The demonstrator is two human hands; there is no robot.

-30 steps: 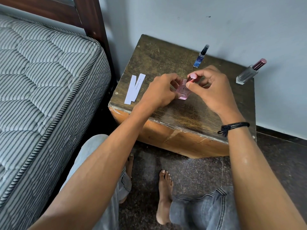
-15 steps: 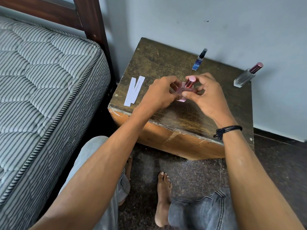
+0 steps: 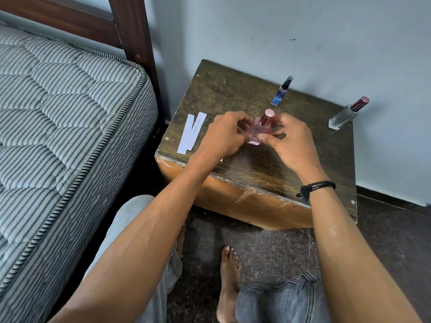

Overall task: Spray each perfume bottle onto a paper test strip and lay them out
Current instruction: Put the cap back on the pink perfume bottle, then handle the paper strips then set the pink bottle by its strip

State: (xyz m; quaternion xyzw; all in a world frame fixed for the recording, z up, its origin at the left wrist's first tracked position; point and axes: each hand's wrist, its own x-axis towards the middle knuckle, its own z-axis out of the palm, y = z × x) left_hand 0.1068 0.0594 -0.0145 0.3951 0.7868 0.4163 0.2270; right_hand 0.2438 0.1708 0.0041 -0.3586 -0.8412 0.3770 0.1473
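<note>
Fingers of both hands clamp the capped pink bottle over the worktop. Strips lie left, seemingly unsprayed; the blue bottle and clear bottle wait far right. Spraying looks barely begun.

I am holding both bare forearms out ahead of me, converging at the middle. My left hand is curling its fingers inward in a pinch. My right hand, a black cord band on its wrist, is pinching too, thumb toward the left.
</note>
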